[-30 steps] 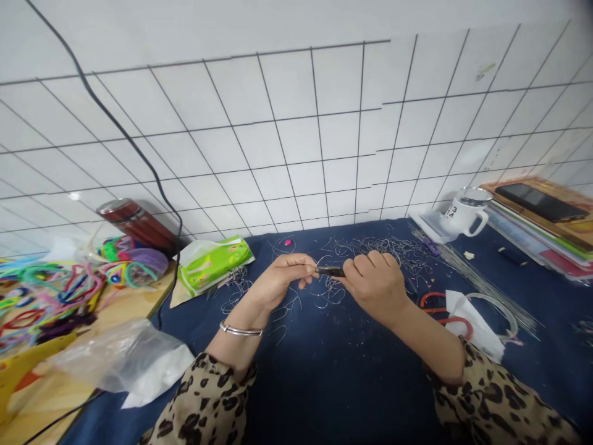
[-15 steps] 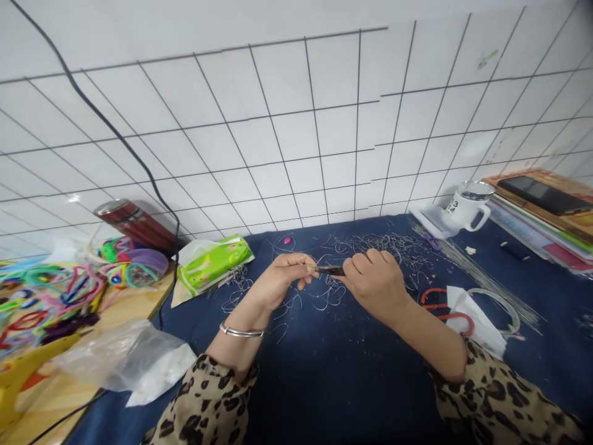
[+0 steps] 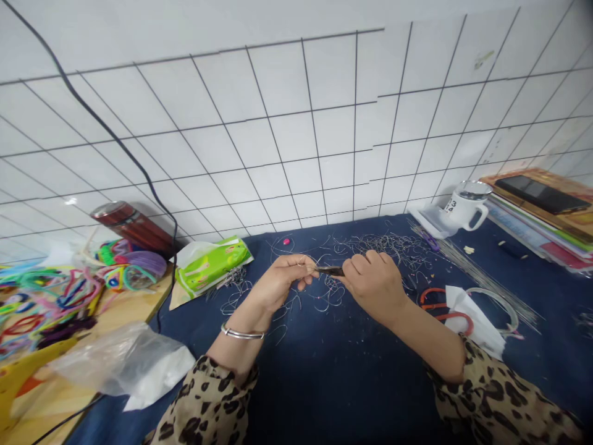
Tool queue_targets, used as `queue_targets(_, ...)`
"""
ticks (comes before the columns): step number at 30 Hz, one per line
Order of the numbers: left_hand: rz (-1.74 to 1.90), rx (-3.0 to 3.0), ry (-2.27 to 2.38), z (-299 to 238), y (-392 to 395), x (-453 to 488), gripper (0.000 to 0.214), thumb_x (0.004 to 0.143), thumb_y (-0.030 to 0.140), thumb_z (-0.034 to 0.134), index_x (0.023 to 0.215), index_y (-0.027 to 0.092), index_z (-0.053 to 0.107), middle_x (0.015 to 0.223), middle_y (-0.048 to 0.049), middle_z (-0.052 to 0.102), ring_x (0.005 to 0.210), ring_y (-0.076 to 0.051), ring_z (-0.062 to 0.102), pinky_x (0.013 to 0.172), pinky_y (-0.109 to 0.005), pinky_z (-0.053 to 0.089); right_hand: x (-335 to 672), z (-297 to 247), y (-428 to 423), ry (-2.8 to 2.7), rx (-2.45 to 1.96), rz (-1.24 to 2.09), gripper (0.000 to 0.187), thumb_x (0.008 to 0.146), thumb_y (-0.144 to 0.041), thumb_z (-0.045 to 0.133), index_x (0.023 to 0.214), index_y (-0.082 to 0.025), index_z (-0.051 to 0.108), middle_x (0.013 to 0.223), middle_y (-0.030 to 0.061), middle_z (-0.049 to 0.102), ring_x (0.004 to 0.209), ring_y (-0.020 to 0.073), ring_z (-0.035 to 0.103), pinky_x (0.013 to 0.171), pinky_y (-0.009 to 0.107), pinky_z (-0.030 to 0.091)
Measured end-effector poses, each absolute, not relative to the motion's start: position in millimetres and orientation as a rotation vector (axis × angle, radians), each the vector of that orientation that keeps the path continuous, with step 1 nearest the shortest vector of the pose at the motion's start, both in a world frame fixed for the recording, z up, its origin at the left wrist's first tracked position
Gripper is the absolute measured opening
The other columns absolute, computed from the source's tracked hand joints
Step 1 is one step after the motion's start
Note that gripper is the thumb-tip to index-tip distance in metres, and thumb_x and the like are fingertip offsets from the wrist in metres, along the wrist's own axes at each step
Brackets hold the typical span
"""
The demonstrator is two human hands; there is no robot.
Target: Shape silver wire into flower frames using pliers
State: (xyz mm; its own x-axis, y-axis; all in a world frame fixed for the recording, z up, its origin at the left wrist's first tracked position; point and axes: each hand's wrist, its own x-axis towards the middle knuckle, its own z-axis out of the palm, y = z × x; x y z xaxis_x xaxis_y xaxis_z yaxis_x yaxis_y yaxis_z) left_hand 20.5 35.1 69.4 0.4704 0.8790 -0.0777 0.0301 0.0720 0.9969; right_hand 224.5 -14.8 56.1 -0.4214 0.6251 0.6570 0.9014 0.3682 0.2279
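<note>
My right hand point(image 3: 376, 284) is wrapped round a pair of pliers point(image 3: 330, 270), whose dark jaws point left. At the tip of those jaws my left hand point(image 3: 282, 281) pinches a thin metal wire point(image 3: 303, 262), part of which curves above my fingers. The handles are covered by my right fist. Both hands are held over the dark blue cloth point(image 3: 343, 371). Behind and below them lie loose curled wires point(image 3: 328, 293), and a bigger tangle of wire pieces point(image 3: 389, 244) spreads to the back right. A small pink bead-like thing point(image 3: 286, 241) rests near the wall.
Left are a green tissue pack point(image 3: 213, 266), a plastic bag point(image 3: 125, 358), a red flask point(image 3: 134, 225) and colourful fuzzy stems point(image 3: 60, 296). Right are a white mug point(image 3: 467, 207), straight wires point(image 3: 491, 278), red-handled scissors point(image 3: 433, 300) and a book stack point(image 3: 546, 228) bearing a phone point(image 3: 542, 193).
The view has shifted very slightly. My hands keep nearly the same pose, with the pliers at the fingertips of my left hand.
</note>
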Motion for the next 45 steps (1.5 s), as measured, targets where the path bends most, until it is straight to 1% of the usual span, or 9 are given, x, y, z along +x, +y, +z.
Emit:
queue_targets(7, 0.789, 1.307, 0.873, 68, 35, 21, 0.009, 0.072, 0.015, 0.057, 0.068, 0.012, 0.064, 0.062, -0.0022, 0.058, 0.053, -0.008, 0.047, 0.046, -0.018, 0.032, 224, 55, -15, -2.157, -1.339, -0.791, 0.023, 0.087, -0.034, 0.048, 0.072, -0.017, 0.052, 0.064, 0.0012, 0.045, 0.065, 0.0154, 0.031, 0.060, 0.032, 0.017)
queue_targets(13, 0.831, 1.301, 0.887, 69, 33, 23, 0.013, 0.077, 0.023, 0.060, 0.073, 0.013, 0.067, 0.062, -0.0021, 0.059, 0.053, -0.008, 0.048, 0.049, -0.019, 0.034, 227, 59, -13, -2.170, -1.390, -0.697, 0.029, 0.088, -0.040, 0.047, 0.071, -0.017, 0.053, 0.066, 0.0027, 0.049, 0.067, 0.0158, 0.035, 0.061, 0.032, 0.018)
queue_targets(17, 0.824, 1.273, 0.899, 72, 32, 23, 0.014, 0.078, 0.025, 0.061, 0.076, 0.012, 0.068, 0.062, -0.0024, 0.061, 0.051, -0.007, 0.048, 0.049, -0.020, 0.035, 228, 66, -15, -2.181, -1.430, -0.628, 0.031, 0.087, -0.043, 0.047, 0.070, -0.017, 0.053, 0.068, 0.0033, 0.050, 0.069, 0.0163, 0.036, 0.062, 0.031, 0.019)
queue_targets(21, 0.803, 1.248, 0.874, 73, 32, 21, 0.013, 0.079, 0.023, 0.061, 0.078, 0.012, 0.067, 0.062, -0.0023, 0.061, 0.052, -0.007, 0.050, 0.050, -0.019, 0.036, 228, 73, -20, -2.189, -1.435, -0.642, 0.030, 0.087, -0.043, 0.048, 0.071, -0.017, 0.052, 0.069, 0.0033, 0.050, 0.070, 0.0169, 0.036, 0.063, 0.032, 0.019)
queue_targets(25, 0.797, 1.268, 0.808, 72, 32, 21, 0.012, 0.080, 0.022, 0.060, 0.078, 0.012, 0.065, 0.065, -0.0022, 0.060, 0.053, -0.007, 0.050, 0.051, -0.018, 0.036, 226, 78, -27, -2.185, -1.421, -0.675, 0.031, 0.089, -0.042, 0.044, 0.071, -0.018, 0.052, 0.069, 0.0035, 0.049, 0.069, 0.0172, 0.035, 0.063, 0.033, 0.018)
queue_targets(31, 0.817, 1.287, 0.771, 69, 31, 22, 0.012, 0.080, 0.024, 0.061, 0.080, 0.012, 0.066, 0.069, -0.0028, 0.060, 0.059, -0.008, 0.052, 0.054, -0.019, 0.038, 224, 83, -31, -2.183, -1.460, -0.677, 0.033, 0.090, -0.041, 0.040, 0.072, -0.017, 0.053, 0.068, 0.0040, 0.049, 0.069, 0.0175, 0.035, 0.063, 0.033, 0.018)
queue_targets(38, 0.837, 1.401, 0.752, 69, 31, 24, 0.014, 0.082, 0.025, 0.059, 0.079, 0.012, 0.065, 0.072, -0.0036, 0.059, 0.064, -0.010, 0.051, 0.056, -0.020, 0.039, 225, 84, -34, -2.209, -1.503, -0.645, 0.029, 0.089, -0.040, 0.044, 0.073, -0.018, 0.054, 0.070, 0.0044, 0.050, 0.071, 0.0186, 0.036, 0.064, 0.034, 0.019)
queue_targets(45, 0.839, 1.489, 0.787, 66, 30, 24, 0.015, 0.082, 0.026, 0.059, 0.082, 0.013, 0.065, 0.075, -0.0045, 0.060, 0.065, -0.011, 0.052, 0.056, -0.022, 0.041, 224, 83, -34, -2.224, -1.521, -0.624, 0.027, 0.088, -0.039, 0.045, 0.074, -0.018, 0.054, 0.069, 0.0044, 0.050, 0.070, 0.0186, 0.036, 0.064, 0.033, 0.018)
